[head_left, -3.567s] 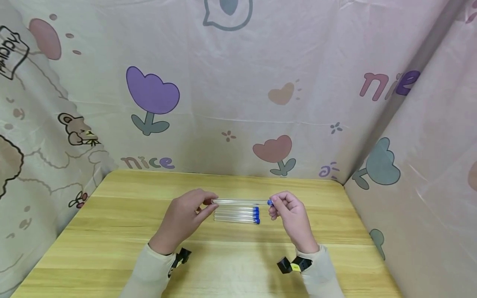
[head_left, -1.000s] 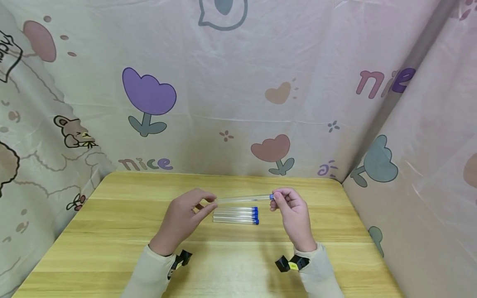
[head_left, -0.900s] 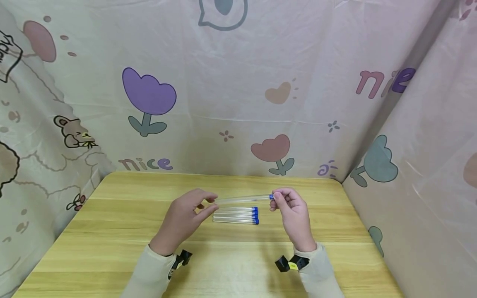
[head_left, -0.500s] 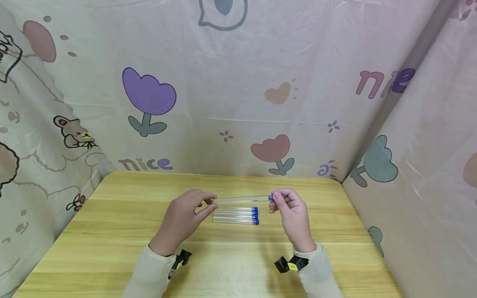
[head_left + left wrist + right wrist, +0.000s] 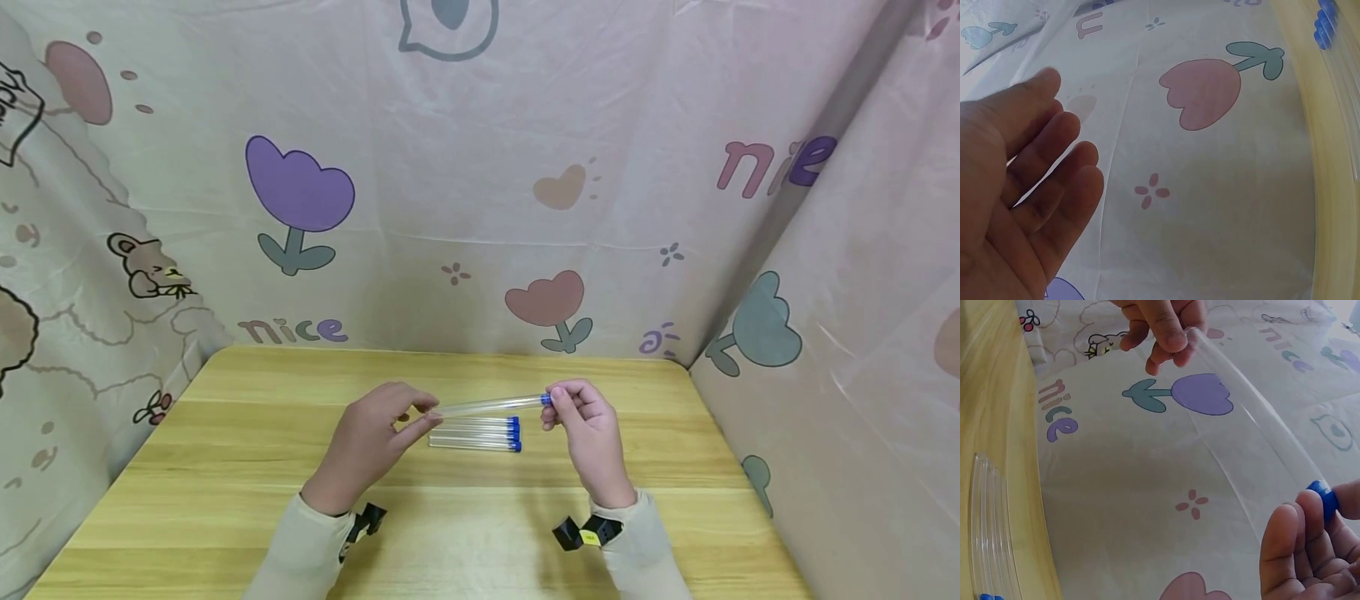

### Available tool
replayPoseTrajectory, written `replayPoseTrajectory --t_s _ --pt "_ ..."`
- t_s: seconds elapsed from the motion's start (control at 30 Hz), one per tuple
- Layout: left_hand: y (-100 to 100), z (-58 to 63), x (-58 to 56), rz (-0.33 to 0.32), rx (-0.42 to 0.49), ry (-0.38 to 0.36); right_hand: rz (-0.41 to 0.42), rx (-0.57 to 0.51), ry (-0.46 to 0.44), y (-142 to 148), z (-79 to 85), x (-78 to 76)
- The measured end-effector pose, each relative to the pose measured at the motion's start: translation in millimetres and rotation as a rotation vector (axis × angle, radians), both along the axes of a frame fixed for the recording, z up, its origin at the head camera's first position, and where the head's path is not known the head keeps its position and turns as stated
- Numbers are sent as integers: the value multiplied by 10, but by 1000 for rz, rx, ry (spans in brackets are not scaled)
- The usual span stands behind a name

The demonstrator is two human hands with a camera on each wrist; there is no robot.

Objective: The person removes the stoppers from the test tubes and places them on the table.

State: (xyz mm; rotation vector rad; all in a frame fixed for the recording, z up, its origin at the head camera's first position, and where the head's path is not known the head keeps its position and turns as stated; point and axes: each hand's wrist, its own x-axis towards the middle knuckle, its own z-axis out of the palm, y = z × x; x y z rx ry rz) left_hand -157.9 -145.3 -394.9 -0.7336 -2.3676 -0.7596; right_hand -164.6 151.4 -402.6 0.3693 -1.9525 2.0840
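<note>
A clear test tube (image 5: pixel 487 407) with a blue cap (image 5: pixel 1324 499) is held level above the table, its left end slightly lower. My right hand (image 5: pixel 588 433) pinches the cap between thumb and fingers. At the uncapped-looking left end, my left hand (image 5: pixel 371 442) has its thumb and forefinger on the tube, as the right wrist view also shows. Below it lies a row of several like test tubes (image 5: pixel 474 435), blue caps to the right. In the left wrist view the left hand (image 5: pixel 1035 169) shows curved fingers, and the held tube cannot be made out there.
The wooden table (image 5: pixel 225 467) runs back to a patterned curtain (image 5: pixel 420 167), which also hangs along the left and right sides. Both wrists carry small black cameras (image 5: pixel 570 533).
The tube's left end has dipped a little and the left thumb and forefinger have closed in on it. The right hand keeps its hold on the cap. The row of tubes stays put.
</note>
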Motion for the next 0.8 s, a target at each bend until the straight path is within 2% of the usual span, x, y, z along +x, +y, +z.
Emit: replayPoseTrajectory --t_s 0.17,0.47,0.63,0.8 --pt "1 1 -2 -12 5 2 -21 3 -6 -1 6 3" --pt "-8 15 -2 -35 29 48 -1 45 -19 6 21 13" --pt "-25 -22 -15 -39 27 71 15 75 -43 5 17 21" --pt "-23 -39 -20 -38 17 63 7 102 -52 2 14 22"
